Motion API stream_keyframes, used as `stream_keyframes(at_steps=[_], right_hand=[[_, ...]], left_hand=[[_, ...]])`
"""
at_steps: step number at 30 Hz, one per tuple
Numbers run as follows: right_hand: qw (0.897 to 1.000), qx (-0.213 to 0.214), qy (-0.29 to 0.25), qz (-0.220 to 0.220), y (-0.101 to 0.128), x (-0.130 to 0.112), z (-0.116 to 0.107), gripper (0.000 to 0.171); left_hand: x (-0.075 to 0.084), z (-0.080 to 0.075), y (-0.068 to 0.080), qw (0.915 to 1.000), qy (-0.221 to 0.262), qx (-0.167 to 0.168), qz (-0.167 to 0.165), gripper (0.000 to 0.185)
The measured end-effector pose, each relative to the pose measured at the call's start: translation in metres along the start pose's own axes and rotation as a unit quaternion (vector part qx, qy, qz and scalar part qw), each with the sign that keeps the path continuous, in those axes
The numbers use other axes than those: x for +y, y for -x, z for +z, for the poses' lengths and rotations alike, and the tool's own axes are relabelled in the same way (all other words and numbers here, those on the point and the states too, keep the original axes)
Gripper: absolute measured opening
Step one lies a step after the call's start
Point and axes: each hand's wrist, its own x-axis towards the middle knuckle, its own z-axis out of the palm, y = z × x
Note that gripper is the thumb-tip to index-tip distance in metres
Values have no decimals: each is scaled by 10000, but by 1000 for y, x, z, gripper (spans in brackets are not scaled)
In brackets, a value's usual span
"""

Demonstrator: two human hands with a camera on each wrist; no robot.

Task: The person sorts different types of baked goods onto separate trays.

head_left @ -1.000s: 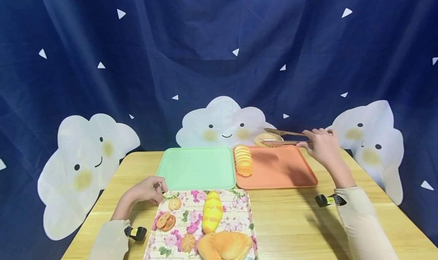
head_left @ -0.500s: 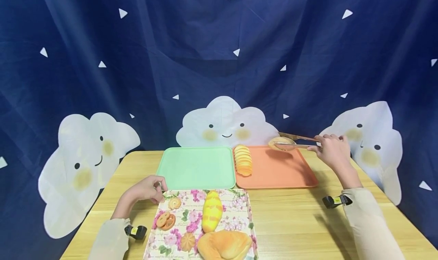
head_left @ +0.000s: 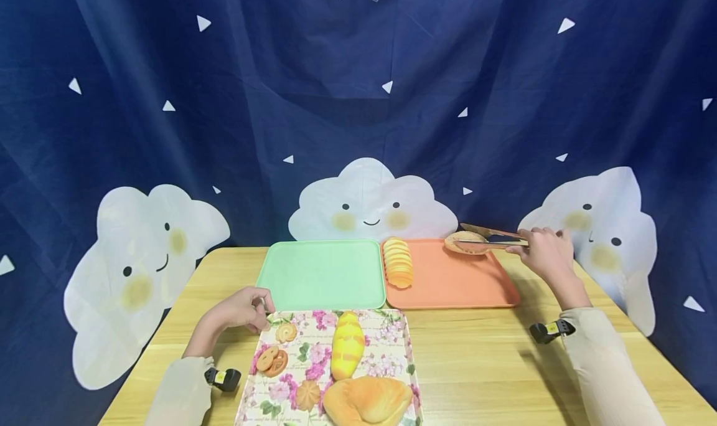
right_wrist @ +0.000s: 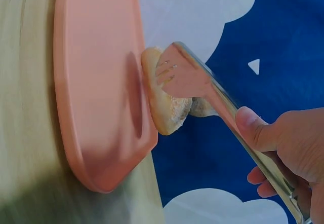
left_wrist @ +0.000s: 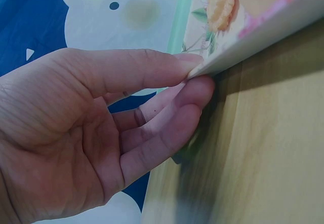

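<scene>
My right hand (head_left: 546,250) (right_wrist: 283,153) grips metal tongs (head_left: 493,238) (right_wrist: 202,84) that clamp a round pale bun (head_left: 463,241) (right_wrist: 163,100) above the far right corner of the orange tray (head_left: 459,283) (right_wrist: 96,82). A row of sliced bread (head_left: 398,262) lies along that tray's left side. My left hand (head_left: 243,311) (left_wrist: 195,79) pinches the far left corner of the floral tray (head_left: 386,345) (left_wrist: 253,41) between thumb and fingers.
A green tray (head_left: 322,275) lies left of the orange one. The floral tray holds small cookies (head_left: 272,362), a yellow loaf (head_left: 347,346) and a large bun (head_left: 366,401). A wooden table (head_left: 482,357) carries everything; a blue cloud-print curtain (head_left: 358,102) hangs right behind it.
The right hand has drawn the tongs with the bun to the right and slightly down, from behind the tray's far edge to its far right corner. The left hand has stayed put.
</scene>
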Motion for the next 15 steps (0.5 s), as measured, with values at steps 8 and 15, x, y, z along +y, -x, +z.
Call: stream_keyframes(at_steps=[8, 15], right_hand=[[9999, -74, -18, 88, 3, 3, 7, 40], [9998, -106, -81, 159, 5, 3, 11, 39]], left_hand=[[-1, 0, 0, 10000, -18, 30, -12, 25], [0, 1, 1, 10000, -43, 38, -42, 25]])
